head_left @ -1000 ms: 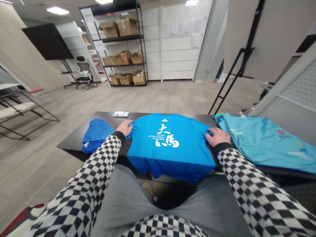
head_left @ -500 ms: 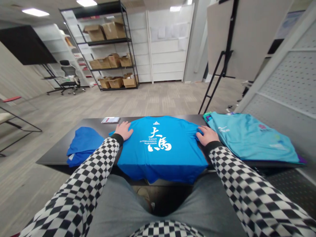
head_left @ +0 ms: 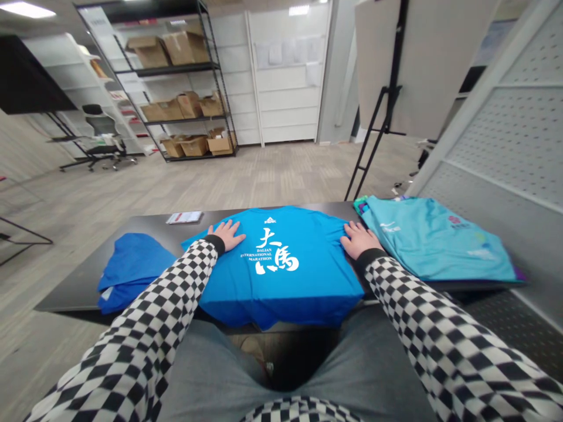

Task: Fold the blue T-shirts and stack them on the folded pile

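Note:
A bright blue T-shirt point(head_left: 303, 275) with white printed lettering lies spread on the dark table point(head_left: 65, 281), its lower part hanging over the near edge. My left hand point(head_left: 227, 234) rests flat on the shirt's left shoulder area, fingers spread. On the opposite side, my right hand point(head_left: 359, 239) lies with fingers apart over the right sleeve. Left of the shirt sits a folded darker blue garment point(head_left: 136, 264). To the right is a stack of shirts with a light turquoise shirt point(head_left: 435, 240) on top.
A small flat white-and-red packet point(head_left: 185, 217) lies near the table's far edge. Beyond stand a black shelf rack point(head_left: 176, 71) with cardboard boxes and a board on a black easel stand point(head_left: 373, 135). A perforated grey panel point(head_left: 505, 135) borders the right side.
My left hand has slid slightly inward on the shirt and its fingers are more spread. My right hand has flattened out over the sleeve. The camera view has turned a little to the right.

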The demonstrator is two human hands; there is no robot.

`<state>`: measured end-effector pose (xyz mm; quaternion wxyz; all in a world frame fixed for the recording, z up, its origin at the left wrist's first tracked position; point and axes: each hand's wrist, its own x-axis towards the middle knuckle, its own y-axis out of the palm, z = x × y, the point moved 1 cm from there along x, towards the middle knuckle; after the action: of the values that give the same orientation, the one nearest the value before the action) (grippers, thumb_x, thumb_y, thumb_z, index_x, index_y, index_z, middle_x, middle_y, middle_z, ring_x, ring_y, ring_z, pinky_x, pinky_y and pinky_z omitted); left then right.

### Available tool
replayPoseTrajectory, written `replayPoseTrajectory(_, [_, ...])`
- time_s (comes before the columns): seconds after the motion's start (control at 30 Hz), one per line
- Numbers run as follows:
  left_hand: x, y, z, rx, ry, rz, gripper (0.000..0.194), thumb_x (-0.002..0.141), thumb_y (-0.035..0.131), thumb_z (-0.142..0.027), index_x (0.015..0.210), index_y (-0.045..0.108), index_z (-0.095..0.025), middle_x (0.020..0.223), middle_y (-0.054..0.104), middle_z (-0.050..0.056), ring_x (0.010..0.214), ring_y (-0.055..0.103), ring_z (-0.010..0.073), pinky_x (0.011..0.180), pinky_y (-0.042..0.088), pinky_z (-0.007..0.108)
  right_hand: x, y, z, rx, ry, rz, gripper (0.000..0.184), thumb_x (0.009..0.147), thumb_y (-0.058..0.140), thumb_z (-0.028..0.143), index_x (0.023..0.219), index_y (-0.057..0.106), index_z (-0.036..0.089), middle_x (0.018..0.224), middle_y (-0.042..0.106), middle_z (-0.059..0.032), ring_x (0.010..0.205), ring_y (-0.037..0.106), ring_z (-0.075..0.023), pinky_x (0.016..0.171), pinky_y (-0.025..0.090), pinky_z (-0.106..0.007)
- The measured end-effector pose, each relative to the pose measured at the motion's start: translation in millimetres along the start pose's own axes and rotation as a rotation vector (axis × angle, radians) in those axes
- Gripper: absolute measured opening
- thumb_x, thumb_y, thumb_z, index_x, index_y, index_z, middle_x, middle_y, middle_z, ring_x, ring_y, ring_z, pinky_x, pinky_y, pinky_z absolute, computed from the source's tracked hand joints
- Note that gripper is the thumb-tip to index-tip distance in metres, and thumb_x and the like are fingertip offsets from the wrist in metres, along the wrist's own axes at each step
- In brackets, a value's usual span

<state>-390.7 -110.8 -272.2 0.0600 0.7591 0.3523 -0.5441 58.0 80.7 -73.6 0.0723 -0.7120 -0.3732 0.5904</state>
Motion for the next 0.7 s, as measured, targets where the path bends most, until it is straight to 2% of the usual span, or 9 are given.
replayPoseTrajectory(0.07, [7, -9.4, -13, 0.05, -0.034, -0.006, 0.081, 0.105, 0.047, -0.072, 0.169, 0.059, -0.025, 0.182, 0.044, 0.02, 0.168, 0.038, 0.0524, 0.136, 0.012, 0.08, 0, -1, 2, -0.011, -0.003, 0.006, 0.072, 0.109, 0.04, 0.042, 0.174, 0.051, 0.015, 0.185, 0.04, -0.0145, 0.172, 0.035, -0.0352, 0.138, 0.03, -0.06])
replayPoseTrajectory(0.13, [16, -16.0, -36, 0.085, 0.005, -0.067, 0.075, 0.108, 0.044, -0.065, 0.163, 0.065, -0.019, 0.179, 0.048, 0.022, 0.168, 0.037, 0.0523, 0.137, 0.01, 0.078, -2, -2, 3, -0.015, -0.006, 0.009, 0.072, 0.109, 0.039, 0.042, 0.174, 0.05, 0.013, 0.185, 0.039, -0.015, 0.172, 0.035, -0.0354, 0.138, 0.03, -0.06])
replayPoseTrajectory(0.23, [30, -16.8, -85, 0.018, 0.213, -0.134, 0.072, 0.113, 0.037, -0.058, 0.171, 0.054, -0.019, 0.183, 0.043, 0.019, 0.172, 0.034, 0.0433, 0.14, 0.016, 0.07, -3, -4, 6, -0.003, -0.008, 0.003, 0.071, 0.109, 0.041, 0.041, 0.174, 0.051, 0.015, 0.185, 0.039, -0.0145, 0.172, 0.035, -0.0356, 0.138, 0.029, -0.061])
replayPoseTrajectory(0.3, [40, -12.3, -120, -0.06, 0.326, -0.111, 0.074, 0.115, 0.035, -0.059, 0.177, 0.044, -0.021, 0.186, 0.037, 0.017, 0.174, 0.032, 0.0397, 0.141, 0.018, 0.067, -4, -5, 7, 0.007, -0.007, -0.001, 0.07, 0.109, 0.042, 0.041, 0.174, 0.051, 0.016, 0.185, 0.04, -0.0146, 0.172, 0.034, -0.0357, 0.138, 0.029, -0.061])
replayPoseTrajectory(0.43, [61, 0.9, -176, -0.122, 0.402, -0.027, 0.079, 0.115, 0.031, -0.066, 0.182, 0.037, -0.024, 0.191, 0.026, 0.014, 0.177, 0.023, 0.0403, 0.141, 0.015, 0.07, -6, -6, 9, 0.014, 0.002, 0.003, 0.07, 0.109, 0.044, 0.041, 0.174, 0.052, 0.016, 0.185, 0.04, -0.0145, 0.172, 0.034, -0.0356, 0.138, 0.028, -0.06])
replayPoseTrajectory(0.53, [76, 8.8, -198, -0.108, 0.372, 0.017, 0.085, 0.112, 0.031, -0.074, 0.183, 0.035, -0.029, 0.192, 0.021, 0.012, 0.178, 0.017, 0.0425, 0.14, 0.012, 0.073, -7, -7, 9, 0.033, -0.001, 0.007, 0.07, 0.109, 0.045, 0.042, 0.173, 0.052, 0.015, 0.185, 0.039, -0.0151, 0.172, 0.033, -0.0359, 0.138, 0.028, -0.06])
replayPoseTrajectory(0.63, [87, 9.5, -207, -0.059, 0.336, 0.02, 0.093, 0.106, 0.037, -0.082, 0.184, 0.031, -0.032, 0.193, 0.017, 0.01, 0.178, 0.014, 0.0446, 0.139, 0.011, 0.075, -8, -8, 10, 0.07, 0.013, -0.004, 0.071, 0.109, 0.046, 0.042, 0.173, 0.051, 0.013, 0.185, 0.039, -0.0155, 0.173, 0.032, -0.0359, 0.138, 0.028, -0.058])
replayPoseTrajectory(0.7, [91, 5.0, -211, -0.034, 0.325, 0.01, 0.093, 0.104, 0.042, -0.081, 0.183, 0.034, -0.031, 0.193, 0.022, 0.012, 0.177, 0.019, 0.0452, 0.139, 0.014, 0.075, -8, -9, 10, 0.094, 0.03, -0.022, 0.07, 0.11, 0.043, 0.04, 0.173, 0.051, 0.01, 0.185, 0.04, -0.0158, 0.172, 0.033, -0.0353, 0.138, 0.029, -0.056])
